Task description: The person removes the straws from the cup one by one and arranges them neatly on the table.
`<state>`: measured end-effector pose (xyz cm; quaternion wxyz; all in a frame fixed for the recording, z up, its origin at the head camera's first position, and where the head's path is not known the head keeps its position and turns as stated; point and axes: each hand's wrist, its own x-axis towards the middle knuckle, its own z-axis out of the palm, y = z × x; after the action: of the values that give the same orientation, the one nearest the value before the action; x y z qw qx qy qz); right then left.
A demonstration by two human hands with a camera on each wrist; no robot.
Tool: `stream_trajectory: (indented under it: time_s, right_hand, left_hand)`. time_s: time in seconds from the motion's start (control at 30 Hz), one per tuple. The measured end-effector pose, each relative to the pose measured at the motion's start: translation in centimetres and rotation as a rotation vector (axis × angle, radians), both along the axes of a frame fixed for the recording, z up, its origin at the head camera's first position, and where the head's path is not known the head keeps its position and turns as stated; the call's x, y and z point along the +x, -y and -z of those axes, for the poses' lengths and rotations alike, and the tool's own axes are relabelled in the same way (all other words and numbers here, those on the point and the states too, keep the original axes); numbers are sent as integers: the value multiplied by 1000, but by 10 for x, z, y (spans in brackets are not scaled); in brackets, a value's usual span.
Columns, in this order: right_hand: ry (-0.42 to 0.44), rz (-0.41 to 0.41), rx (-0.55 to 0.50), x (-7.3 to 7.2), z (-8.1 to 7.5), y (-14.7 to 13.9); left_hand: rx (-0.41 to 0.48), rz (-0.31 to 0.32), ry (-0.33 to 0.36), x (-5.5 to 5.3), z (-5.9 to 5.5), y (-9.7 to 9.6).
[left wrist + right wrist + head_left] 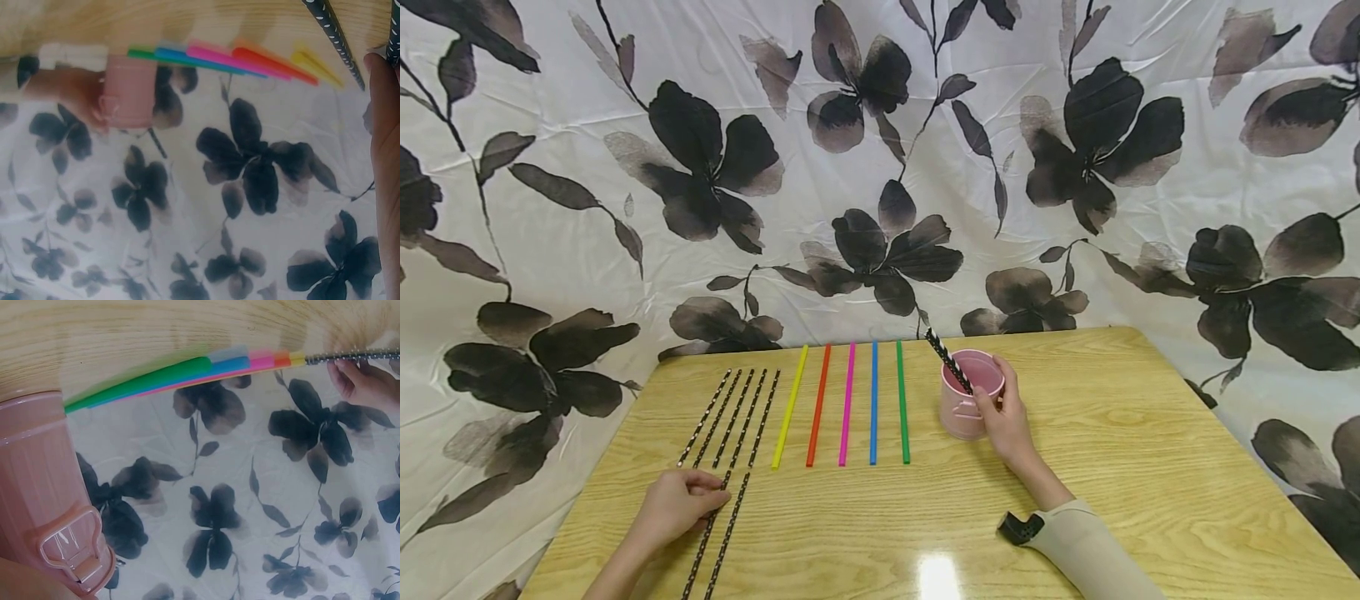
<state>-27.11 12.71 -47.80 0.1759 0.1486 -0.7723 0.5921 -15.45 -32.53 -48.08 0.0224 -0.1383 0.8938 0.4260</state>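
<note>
On the left of the table, my left hand (681, 507) pinches a black straw with white marks (700, 550) between thumb and fingers; the straw lies on or close to the tabletop. Just right of it is another black straw (727, 537). My right hand (1006, 417) holds a pink bucket (964, 417) at its right side and rim, the thumb over the near rim. The bucket stands upright, its small handle facing front. Black-and-white straws (947, 360) lean in it toward the upper left. In the right wrist view the bucket (37, 469) fills the left side.
Several black patterned straws (724, 425) lie in a row beyond my left hand. To their right lie a yellow straw (790, 408), red straw (818, 407), pink straw (847, 407), blue straw (874, 407) and green straw (903, 407). A floral cloth (880, 150) hangs behind the table (1120, 450).
</note>
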Motion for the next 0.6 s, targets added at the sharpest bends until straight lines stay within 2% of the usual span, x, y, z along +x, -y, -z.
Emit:
stream_trajectory:
  time_s: [0.17, 0.6]
  right_hand:
    - [6, 1, -7, 12, -15, 4]
    - [10, 6, -18, 13, -16, 5]
  left_hand:
    - [6, 1, 9, 1, -1, -1]
    - [2, 8, -4, 2, -1, 0]
